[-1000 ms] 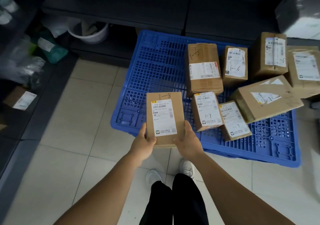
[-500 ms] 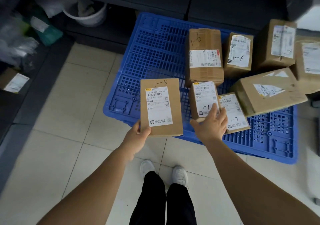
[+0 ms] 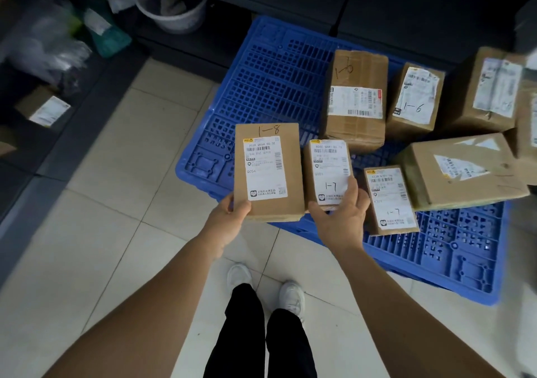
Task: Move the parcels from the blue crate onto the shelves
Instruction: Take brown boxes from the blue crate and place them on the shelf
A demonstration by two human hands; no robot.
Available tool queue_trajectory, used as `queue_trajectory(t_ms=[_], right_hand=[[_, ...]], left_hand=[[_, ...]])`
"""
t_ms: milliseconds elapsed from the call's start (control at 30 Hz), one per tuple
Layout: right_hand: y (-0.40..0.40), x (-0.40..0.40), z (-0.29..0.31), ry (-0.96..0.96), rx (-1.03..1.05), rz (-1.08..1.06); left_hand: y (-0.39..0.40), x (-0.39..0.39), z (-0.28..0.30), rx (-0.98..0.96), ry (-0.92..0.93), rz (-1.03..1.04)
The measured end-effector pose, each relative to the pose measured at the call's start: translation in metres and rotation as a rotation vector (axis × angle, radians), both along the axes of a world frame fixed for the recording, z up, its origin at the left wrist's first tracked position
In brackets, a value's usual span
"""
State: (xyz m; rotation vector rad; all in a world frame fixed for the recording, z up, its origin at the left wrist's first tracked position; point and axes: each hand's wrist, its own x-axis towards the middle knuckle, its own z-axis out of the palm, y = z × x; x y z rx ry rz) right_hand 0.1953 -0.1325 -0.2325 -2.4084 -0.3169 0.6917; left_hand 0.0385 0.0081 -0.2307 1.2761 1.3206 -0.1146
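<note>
Two parcels are held over the blue crate (image 3: 261, 87).
The parcel marked 1-8 (image 3: 268, 171) is gripped by the left hand (image 3: 229, 220); the 1-7 parcel (image 3: 328, 171) is clasped by the right hand (image 3: 340, 218).

Dim, cool light; dark upper shelves; edges blurred, wide-angle bowed

Rightmost parcel (image 3: 529, 122) cut by frame edge, bagged goods (image 3: 49, 49) blurred (left shelf), label print illegible

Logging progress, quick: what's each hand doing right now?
Left hand: holds the 1-8 parcel.
Right hand: fingers curled round the nearer 1-7 parcel.
</note>
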Motion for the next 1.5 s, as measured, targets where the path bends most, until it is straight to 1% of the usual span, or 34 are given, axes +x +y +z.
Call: queue_trajectory(t_ms=[167,300,367,467,600,833,1000,1133,1300,1500], right_hand=[[-0.001,-0.003,-0.003,0.013,0.029,0.019],[0.001,0.000,-0.002,0.019,0.034,0.053],[0.000,0.000,0.001,0.036,0.050,0.060],[-0.001,0.000,0.011,0.052,0.076,0.079],[0.013,-0.002,0.037,-0.016,0.128,0.154],[0.053,-0.031,0.093,-0.083,0.232,0.310],[0.086,-0.072,0.133,-0.089,0.342,0.412],[0.119,-0.118,0.162,-0.074,0.424,0.500],[0.157,-0.194,0.192,-0.064,0.470,0.605],[0.188,-0.296,0.210,-0.067,0.537,0.694]], left_hand=[[-0.007,0.003,0.004,-0.052,-0.046,0.073],[-0.013,0.001,0.007,-0.164,-0.129,0.201],[-0.016,-0.001,0.010,-0.181,-0.178,0.256],[-0.017,-0.006,0.019,-0.165,-0.226,0.315],[-0.014,-0.018,0.042,-0.118,-0.287,0.376],[-0.008,-0.061,0.090,0.004,-0.458,0.616],[0.005,-0.108,0.130,0.089,-0.518,0.742],[0.018,-0.161,0.157,0.169,-0.539,0.827],[0.031,-0.242,0.188,0.257,-0.549,0.917],[0.037,-0.343,0.214,0.336,-0.551,1.009]])
